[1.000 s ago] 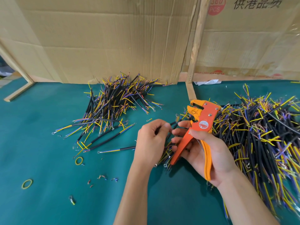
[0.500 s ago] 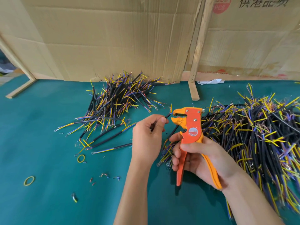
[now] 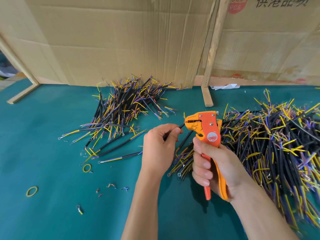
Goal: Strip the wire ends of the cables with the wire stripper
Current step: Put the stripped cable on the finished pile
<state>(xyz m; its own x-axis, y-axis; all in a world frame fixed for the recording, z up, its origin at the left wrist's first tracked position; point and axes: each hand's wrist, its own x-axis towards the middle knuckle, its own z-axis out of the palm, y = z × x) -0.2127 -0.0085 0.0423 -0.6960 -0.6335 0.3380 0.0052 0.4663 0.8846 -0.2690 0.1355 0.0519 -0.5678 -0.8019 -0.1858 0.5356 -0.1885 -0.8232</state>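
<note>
While the right hand (image 3: 214, 163) squeezes the orange wire stripper (image 3: 207, 131), the left hand (image 3: 160, 146) pinches a black cable (image 3: 181, 126) and pokes its end into the tool's mouth. Cable piles (image 3: 124, 108) lie on the green table (image 3: 43, 170) on both sides.

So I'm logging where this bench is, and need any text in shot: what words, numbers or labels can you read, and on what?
"PCS", under a cut-off number that looks like "360": red round mark on the cardboard box, top right.
Dark Chinese characters on the same box: cropped at the top edge, not safely readable.
Round sticker on the wire stripper: print too small to read.
</note>
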